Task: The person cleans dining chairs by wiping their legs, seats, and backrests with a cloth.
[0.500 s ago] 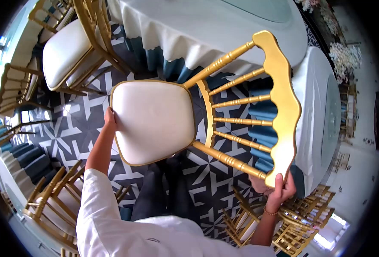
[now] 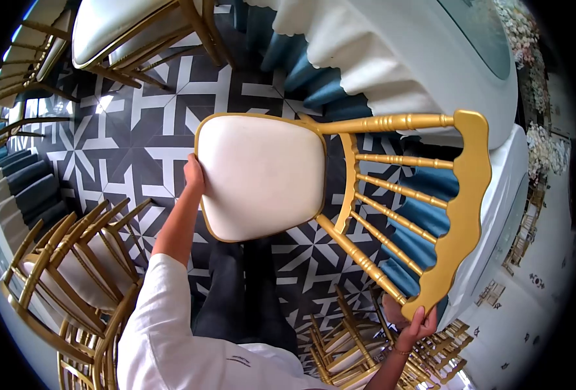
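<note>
A gold chair [image 2: 262, 175] with a white padded seat and a spindled back hangs across the middle of the view, above the patterned floor. My left hand [image 2: 194, 174] is closed on the left edge of its seat. At the lower corner of the backrest's wavy top rail, my right hand [image 2: 420, 326] grips the chair, with a beaded bracelet at the wrist. The undersides of the seat and its legs are hidden.
A table with white and blue cloth [image 2: 392, 58] runs along the upper right, close behind the backrest. Gold chairs stand at upper left [image 2: 125, 32], lower left [image 2: 73, 266] and lower right [image 2: 353, 344]. Patterned floor [image 2: 132, 143] shows left of the seat.
The chair and both hands have shifted right in the view, and the backrest has swung lower. The surrounding tables and chairs appear turned and shifted as the view moved.
</note>
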Motion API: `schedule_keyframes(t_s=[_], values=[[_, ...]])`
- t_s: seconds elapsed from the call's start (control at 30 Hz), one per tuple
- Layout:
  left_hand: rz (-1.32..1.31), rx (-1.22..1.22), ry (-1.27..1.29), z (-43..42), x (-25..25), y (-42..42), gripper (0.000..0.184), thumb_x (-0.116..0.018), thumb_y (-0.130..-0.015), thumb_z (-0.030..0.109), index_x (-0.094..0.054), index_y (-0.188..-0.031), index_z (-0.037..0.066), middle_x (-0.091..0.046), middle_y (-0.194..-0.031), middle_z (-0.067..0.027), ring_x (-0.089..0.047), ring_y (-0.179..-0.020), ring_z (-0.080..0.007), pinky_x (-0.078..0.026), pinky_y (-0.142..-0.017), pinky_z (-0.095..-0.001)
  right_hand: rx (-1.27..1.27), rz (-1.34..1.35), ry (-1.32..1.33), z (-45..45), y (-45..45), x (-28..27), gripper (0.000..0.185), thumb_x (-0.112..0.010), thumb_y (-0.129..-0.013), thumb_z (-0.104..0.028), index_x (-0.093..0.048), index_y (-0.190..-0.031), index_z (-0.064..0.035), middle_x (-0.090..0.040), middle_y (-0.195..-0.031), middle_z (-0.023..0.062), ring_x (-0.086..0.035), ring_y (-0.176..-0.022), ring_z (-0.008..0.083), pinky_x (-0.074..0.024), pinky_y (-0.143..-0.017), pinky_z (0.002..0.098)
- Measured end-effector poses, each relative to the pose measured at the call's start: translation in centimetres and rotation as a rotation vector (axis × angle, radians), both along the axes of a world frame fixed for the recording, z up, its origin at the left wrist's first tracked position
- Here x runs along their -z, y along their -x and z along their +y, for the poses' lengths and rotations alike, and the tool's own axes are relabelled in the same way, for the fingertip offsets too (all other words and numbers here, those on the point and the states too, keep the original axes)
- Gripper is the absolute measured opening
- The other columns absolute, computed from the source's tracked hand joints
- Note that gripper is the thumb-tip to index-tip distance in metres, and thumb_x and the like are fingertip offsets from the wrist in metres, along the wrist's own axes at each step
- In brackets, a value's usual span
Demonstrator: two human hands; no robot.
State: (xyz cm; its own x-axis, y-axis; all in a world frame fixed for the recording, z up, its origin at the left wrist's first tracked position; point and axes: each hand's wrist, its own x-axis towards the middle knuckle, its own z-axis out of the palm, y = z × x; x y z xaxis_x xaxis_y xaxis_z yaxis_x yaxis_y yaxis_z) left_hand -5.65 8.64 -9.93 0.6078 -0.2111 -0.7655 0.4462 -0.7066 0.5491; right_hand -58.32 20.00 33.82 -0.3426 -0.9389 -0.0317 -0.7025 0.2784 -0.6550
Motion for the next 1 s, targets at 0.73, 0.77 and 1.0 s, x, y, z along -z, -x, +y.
schedule_keyframes(t_s=[0.73, 0.77, 1.0], values=[[-0.291, 0.221, -0.351, -1.2, -2.9, 0.1, 0.06, -0.033, -0.093, 0.042, -0.07, -0.099, -0.004, -0.067, -0.097, -0.0281, -0.063, -0.097, -0.0461, -0.047, -0.089, -0.0512, 0.204, 0.055, -0.02, -0.4, -2.6, 0.2, 0.041, -0.049, -0.1, -0.022, -0.05, -0.125, 0.0094, -0.065, -0.108, 0.0182, -0.064, -0.074, 0.0187, -0.0512, -0.053, 0.0263], [-0.313, 0.245, -0.371, -0.9, -2.7, 0.0, 0.059, -0.033, -0.093, 0.042, -0.07, -0.099, -0.004, -0.067, -0.098, -0.0284, -0.063, -0.098, -0.0462, -0.047, -0.089, -0.0511, 0.248, -0.004, -0.056, -0.1, -2.5, 0.0, 0.037, -0.049, -0.1, -0.023, -0.052, -0.123, 0.0065, -0.066, -0.102, 0.0147, -0.061, -0.068, 0.0158, -0.0496, -0.05, 0.0252], [-0.327, 0.572, -0.266, 2.9, -0.2, 0.6, 0.04, -0.029, -0.098, 0.024, -0.06, -0.091, 0.0, -0.066, -0.098, -0.0255, -0.06, -0.093, -0.0485, -0.048, -0.082, -0.0545, 0.282, -0.18, -0.263, -2.7, -3.1, -2.8, 0.024, -0.055, -0.098, -0.019, -0.055, -0.114, 0.0003, -0.063, -0.083, 0.0066, -0.057, -0.058, 0.0115, -0.0466, -0.047, 0.0242]])
